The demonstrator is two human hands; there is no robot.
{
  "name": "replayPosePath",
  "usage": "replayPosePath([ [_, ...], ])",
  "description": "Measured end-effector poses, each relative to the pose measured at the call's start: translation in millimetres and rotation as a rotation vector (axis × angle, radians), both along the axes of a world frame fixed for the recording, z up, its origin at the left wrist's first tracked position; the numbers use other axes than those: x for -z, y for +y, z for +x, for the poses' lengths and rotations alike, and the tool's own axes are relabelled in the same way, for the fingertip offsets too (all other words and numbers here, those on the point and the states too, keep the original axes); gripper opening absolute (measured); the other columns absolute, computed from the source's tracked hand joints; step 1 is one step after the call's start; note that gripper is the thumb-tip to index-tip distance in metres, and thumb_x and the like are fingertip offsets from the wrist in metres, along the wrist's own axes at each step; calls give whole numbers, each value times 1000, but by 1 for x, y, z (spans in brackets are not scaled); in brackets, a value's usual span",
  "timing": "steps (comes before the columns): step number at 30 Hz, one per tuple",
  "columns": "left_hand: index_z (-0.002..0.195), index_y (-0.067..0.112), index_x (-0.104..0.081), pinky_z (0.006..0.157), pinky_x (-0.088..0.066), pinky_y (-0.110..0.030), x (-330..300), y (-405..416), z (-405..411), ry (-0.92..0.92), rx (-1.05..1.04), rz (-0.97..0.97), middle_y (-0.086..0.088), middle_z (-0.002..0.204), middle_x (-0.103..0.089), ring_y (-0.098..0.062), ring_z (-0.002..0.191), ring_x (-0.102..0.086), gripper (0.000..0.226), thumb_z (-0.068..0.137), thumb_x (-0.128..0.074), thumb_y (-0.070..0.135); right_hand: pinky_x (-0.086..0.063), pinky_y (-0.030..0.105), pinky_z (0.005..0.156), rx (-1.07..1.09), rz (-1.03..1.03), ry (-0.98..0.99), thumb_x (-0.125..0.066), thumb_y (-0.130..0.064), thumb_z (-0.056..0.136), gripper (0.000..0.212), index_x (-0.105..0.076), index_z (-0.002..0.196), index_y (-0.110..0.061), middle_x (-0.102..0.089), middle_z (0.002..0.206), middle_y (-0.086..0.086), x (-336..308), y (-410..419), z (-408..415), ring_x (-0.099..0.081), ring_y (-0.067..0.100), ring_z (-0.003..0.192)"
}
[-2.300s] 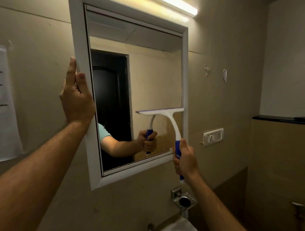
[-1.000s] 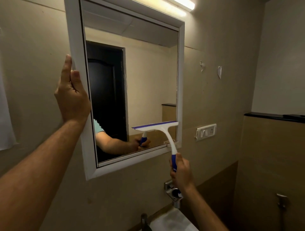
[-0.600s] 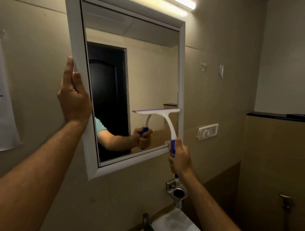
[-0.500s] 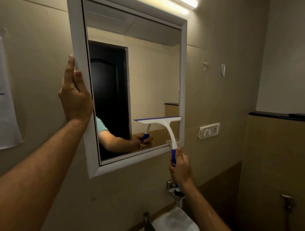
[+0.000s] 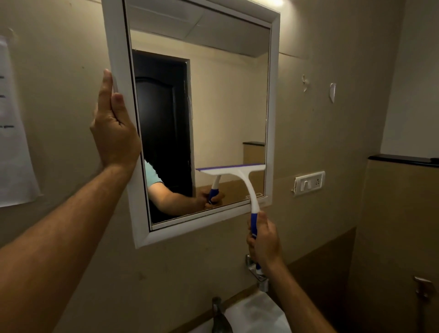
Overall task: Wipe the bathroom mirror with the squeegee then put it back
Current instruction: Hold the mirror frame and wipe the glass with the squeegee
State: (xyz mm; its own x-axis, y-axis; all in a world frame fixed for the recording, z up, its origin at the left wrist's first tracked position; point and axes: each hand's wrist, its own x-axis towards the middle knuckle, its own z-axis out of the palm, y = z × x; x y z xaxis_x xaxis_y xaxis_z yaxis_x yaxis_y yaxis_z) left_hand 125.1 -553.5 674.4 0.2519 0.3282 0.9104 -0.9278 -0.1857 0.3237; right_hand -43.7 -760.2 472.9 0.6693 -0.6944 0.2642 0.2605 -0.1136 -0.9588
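— Two hands up? What did each do?
— The left hand [image 5: 114, 128] gripped the mirror [image 5: 273, 95] frame's left edge; the right hand [image 5: 262, 240] clasped the squeegee [image 5: 240, 177], blade on glass above it.

White-framed mirror [image 5: 273, 95], white squeegee [image 5: 240, 174] with blue handle and purple blade, beige wall [image 5: 320, 130].

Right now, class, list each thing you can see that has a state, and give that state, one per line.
Mirror: on the wall, steadied at its left frame edge.
Squeegee: blade against the lower right glass.
Left hand: holds the mirror frame.
Right hand: grips the squeegee handle.
Wall light: on.
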Motion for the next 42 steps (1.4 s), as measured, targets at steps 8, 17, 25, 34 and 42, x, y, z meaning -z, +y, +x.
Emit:
replayPosePath([
  [8, 145, 18, -37, 94, -30, 4, 3, 0, -6, 9, -6, 9, 4, 142, -45, 1, 122, -44, 42, 104, -32, 28, -38, 23, 51, 39, -96, 11, -28, -49, 99, 42, -52, 101, -15, -48, 76, 6, -13, 2, -10, -45, 12, 59],
  [17, 146, 21, -35, 91, -28, 7, 19, 1, -4, 29, -1, 26, 8, 142, -43, 4, 121, -40, 42, 104, -32, 29, -38, 25, 51, 23, 7, 48, -29, -50, 99, 43, -51, 96, -14, -47, 72, 7, 13, 2, -16, -43, 14, 56],
  [25, 145, 26, -35, 91, -37, -7, 25, 2, -1, 15, -5, 22, 6, 142, -47, -13, 121, -53, 42, 104, -31, 33, -36, 22, 43, 25, 3, 19, -27, -52, 100, 49, -54, 93, -11, -46, 61, 0, -7, -1, -22, -41, 8, 44],
  [34, 146, 27, -34, 67, -34, 2, 32, 2, 0, 29, 35, 13, 32, 101, -46, -13, 86, -55, 43, 104, -31, 33, -37, 25, 49, 33, 21, 32, -28, -50, 100, 46, -53, 94, -11, -47, 66, 4, 7, 9, -11, -43, 13, 52],
  [42, 146, 28, -35, 83, -44, -15, 34, 1, -4, 32, -5, 14, 10, 130, -52, -12, 107, -57, 42, 104, -31, 33, -38, 24, 48, 61, -34, 27, -28, -49, 101, 46, -53, 96, -11, -46, 69, 6, 4, 0, -9, -43, 13, 53],
])
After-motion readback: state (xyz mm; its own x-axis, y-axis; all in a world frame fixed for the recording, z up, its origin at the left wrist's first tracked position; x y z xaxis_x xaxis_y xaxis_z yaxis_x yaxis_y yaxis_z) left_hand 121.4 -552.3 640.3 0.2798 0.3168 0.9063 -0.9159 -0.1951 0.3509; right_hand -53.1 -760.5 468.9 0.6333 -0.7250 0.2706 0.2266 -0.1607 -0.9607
